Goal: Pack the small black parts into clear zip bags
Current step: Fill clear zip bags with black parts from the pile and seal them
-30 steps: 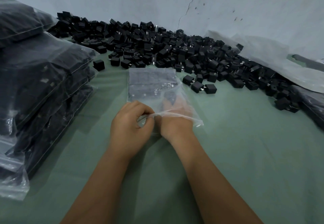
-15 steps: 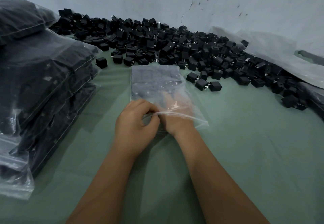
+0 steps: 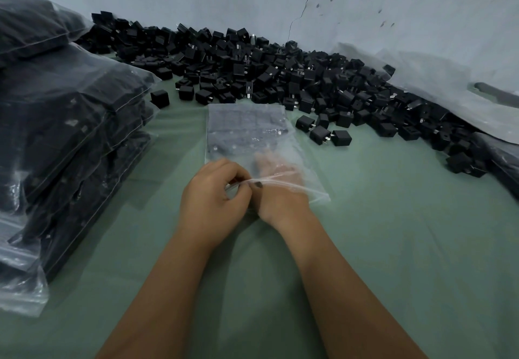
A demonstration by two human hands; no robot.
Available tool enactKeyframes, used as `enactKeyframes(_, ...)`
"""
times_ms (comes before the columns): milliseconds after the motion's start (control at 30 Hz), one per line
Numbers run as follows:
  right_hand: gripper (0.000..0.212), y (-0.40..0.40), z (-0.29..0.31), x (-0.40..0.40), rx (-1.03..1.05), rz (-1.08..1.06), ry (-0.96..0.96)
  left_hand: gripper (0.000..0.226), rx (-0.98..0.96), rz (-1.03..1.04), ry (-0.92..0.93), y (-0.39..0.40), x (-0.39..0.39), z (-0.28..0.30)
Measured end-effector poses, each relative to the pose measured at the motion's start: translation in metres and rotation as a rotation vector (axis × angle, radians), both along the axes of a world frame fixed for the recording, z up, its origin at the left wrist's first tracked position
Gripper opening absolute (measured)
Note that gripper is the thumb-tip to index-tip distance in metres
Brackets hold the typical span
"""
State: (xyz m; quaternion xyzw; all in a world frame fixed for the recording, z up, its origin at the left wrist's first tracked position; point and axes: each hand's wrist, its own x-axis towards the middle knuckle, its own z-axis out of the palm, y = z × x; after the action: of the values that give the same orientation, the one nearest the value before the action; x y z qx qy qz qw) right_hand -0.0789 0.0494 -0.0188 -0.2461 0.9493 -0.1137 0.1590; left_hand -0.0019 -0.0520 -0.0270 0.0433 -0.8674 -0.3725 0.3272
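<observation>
A green-covered table carried everything. At its left edge stood a stack of filled bags, and along the wall lay a wide heap of small black parts. Before the heap, a clear zip bag lay flat, partly filled. The left hand pinched the bag's open lip with curled fingers. The right hand reached inside the mouth; whether it held anything I cannot tell.
</observation>
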Motion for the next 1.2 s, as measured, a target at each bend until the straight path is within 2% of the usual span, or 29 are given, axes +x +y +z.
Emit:
enactKeyframes(167,0.031,0.008,0.006,0.012,-0.035,0.047,0.224,0.010,0.011,0.044,-0.030,-0.001,-0.003,-0.004)
enactKeyframes(300,0.026,0.025,0.040,0.020,-0.066,0.154,0.216,0.009,0.010,0.047,-0.139,-0.004,-0.008,-0.010)
enactKeyframes(367,0.031,0.032,0.058,0.012,-0.211,0.062,0.337,0.007,-0.039,0.031,-0.211,-0.005,-0.011,-0.013)
enactKeyframes(433,0.033,0.043,0.064,-0.011,-0.455,-0.137,0.482,0.010,-0.091,0.035,-0.256,-0.006,-0.012,-0.016)
enactKeyframes(500,0.022,0.056,0.057,-0.045,-0.602,-0.319,0.537,0.011,-0.101,0.043,-0.266,-0.006,-0.012,-0.017)
enactKeyframes(533,0.018,0.064,0.049,-0.063,-0.611,-0.384,0.520,0.012,-0.099,0.042,-0.270,-0.006,-0.012,-0.017)
enactKeyframes(667,0.059,0.087,0.014,-0.114,-0.420,-0.460,0.299,0.011,-0.104,0.033,-0.281,-0.006,-0.012,-0.016)
enactKeyframes(733,0.062,0.089,-0.002,-0.123,-0.285,-0.448,0.257,0.010,-0.107,0.028,-0.282,-0.006,-0.011,-0.016)
enactKeyframes(800,0.054,0.090,-0.013,-0.126,-0.245,-0.437,0.343,0.009,-0.113,0.021,-0.281,-0.007,-0.012,-0.016)
enactKeyframes(867,0.036,0.090,-0.018,-0.124,-0.408,-0.464,0.469,0.009,-0.111,0.017,-0.285,-0.008,-0.013,-0.016)
enactKeyframes(933,0.025,0.092,-0.020,-0.119,-0.587,-0.515,0.503,0.010,-0.103,0.025,-0.296,-0.008,-0.013,-0.016)
enactKeyframes(1000,0.025,0.097,-0.021,-0.110,-0.709,-0.593,0.502,0.010,-0.099,0.025,-0.306,-0.008,-0.013,-0.015)
enactKeyframes(1100,0.025,0.096,-0.017,-0.087,-1.012,-0.707,0.432,0.010,-0.087,-0.013,-0.308,-0.007,-0.011,-0.011)
enactKeyframes(1167,0.019,0.087,-0.012,-0.065,-1.164,-0.719,0.413,0.014,-0.063,-0.047,-0.301,-0.006,-0.009,-0.009)
enactKeyframes(1200,0.017,0.081,-0.009,-0.052,-1.188,-0.675,0.462,0.015,-0.055,-0.050,-0.286,-0.005,-0.007,-0.009)
